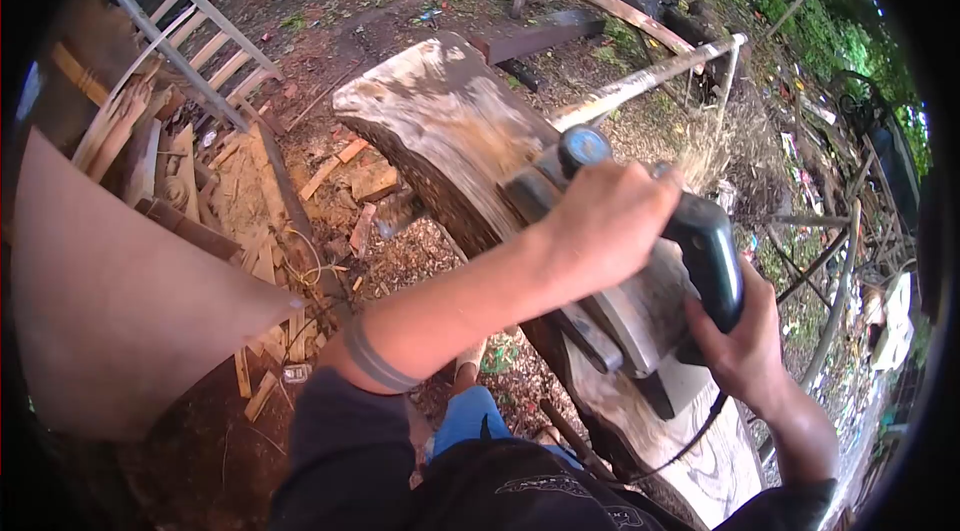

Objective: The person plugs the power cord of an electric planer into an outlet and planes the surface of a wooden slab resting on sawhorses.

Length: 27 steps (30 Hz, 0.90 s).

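An electric hand planer (645, 316) rests on a long live-edge wood slab (470, 121) that runs diagonally below me. My left hand (622, 221) is closed over the front of the planer, just behind its round blue-topped knob (583, 148). At the rear, my right hand (745, 341) wraps the dark, glossy handle (712, 256). Pale wood shavings (705, 151) spray out beyond the tool to the upper right. A black cord (700, 436) hangs from the planer's back end and curves toward my body. My left fingertips are partly hidden.
Wood offcuts (375, 181) and shavings litter the ground left of the slab. A metal ladder (190, 31) leans at the upper left, near stacked boards (125, 126). Pole framing (650, 81) stands beyond the slab; branches and greenery (850, 21) lie to the right.
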Each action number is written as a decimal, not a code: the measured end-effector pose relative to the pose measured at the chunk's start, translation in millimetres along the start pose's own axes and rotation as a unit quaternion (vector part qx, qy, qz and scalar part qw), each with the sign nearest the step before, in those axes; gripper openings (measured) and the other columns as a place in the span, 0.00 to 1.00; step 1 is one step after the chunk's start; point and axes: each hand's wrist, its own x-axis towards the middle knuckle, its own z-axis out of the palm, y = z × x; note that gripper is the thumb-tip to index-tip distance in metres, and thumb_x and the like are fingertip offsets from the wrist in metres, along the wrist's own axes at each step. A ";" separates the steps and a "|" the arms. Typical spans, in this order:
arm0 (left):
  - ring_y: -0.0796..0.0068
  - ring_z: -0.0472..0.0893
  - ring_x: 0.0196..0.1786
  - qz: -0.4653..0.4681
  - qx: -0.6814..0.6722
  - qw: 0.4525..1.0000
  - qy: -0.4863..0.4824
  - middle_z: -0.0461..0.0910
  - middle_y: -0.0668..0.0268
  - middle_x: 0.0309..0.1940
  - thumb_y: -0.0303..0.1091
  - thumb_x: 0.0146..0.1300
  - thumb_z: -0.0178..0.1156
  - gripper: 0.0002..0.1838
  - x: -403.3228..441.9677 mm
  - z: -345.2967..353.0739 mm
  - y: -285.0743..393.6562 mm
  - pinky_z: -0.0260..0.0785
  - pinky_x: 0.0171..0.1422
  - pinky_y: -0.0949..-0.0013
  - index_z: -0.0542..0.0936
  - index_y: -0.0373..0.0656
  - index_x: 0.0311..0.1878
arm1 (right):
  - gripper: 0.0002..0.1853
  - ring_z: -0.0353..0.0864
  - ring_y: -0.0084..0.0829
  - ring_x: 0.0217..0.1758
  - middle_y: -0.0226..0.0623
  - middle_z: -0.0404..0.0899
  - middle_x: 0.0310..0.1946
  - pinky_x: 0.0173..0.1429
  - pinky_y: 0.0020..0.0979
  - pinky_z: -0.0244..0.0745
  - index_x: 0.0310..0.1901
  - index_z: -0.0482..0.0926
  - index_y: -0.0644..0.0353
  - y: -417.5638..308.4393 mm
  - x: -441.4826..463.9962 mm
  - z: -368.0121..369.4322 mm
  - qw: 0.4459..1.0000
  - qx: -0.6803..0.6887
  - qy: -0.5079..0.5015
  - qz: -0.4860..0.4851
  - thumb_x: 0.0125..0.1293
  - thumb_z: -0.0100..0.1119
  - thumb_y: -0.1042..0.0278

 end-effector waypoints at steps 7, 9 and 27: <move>0.64 0.84 0.27 -0.036 -0.032 0.998 0.033 0.83 0.56 0.25 0.17 0.46 0.60 0.14 24.7 -66.2 -156.9 0.78 0.40 0.65 0.82 0.41 0.38 | 0.12 0.78 0.43 0.22 0.48 0.75 0.18 0.33 0.41 0.72 0.35 0.73 0.70 -56.4 143.3 70.1 0.998 -0.002 0.014 -0.062 0.56 0.59 0.68; 0.64 0.84 0.27 -0.018 0.010 0.997 0.071 0.82 0.53 0.25 0.20 0.47 0.59 0.15 30.6 -88.1 -189.9 0.76 0.38 0.63 0.82 0.41 0.41 | 0.13 0.81 0.44 0.25 0.50 0.76 0.19 0.35 0.42 0.74 0.35 0.74 0.71 -71.3 180.9 86.5 0.998 -0.014 0.019 -0.064 0.55 0.58 0.68; 0.55 0.84 0.43 -0.160 0.060 0.981 0.092 0.83 0.50 0.35 0.23 0.47 0.61 0.17 45.4 -130.3 -273.1 0.73 0.47 0.62 0.82 0.40 0.44 | 0.23 0.82 0.49 0.48 0.60 0.81 0.41 0.54 0.41 0.77 0.44 0.77 0.71 -101.0 279.1 131.1 0.993 -0.008 -0.011 -0.121 0.51 0.60 0.60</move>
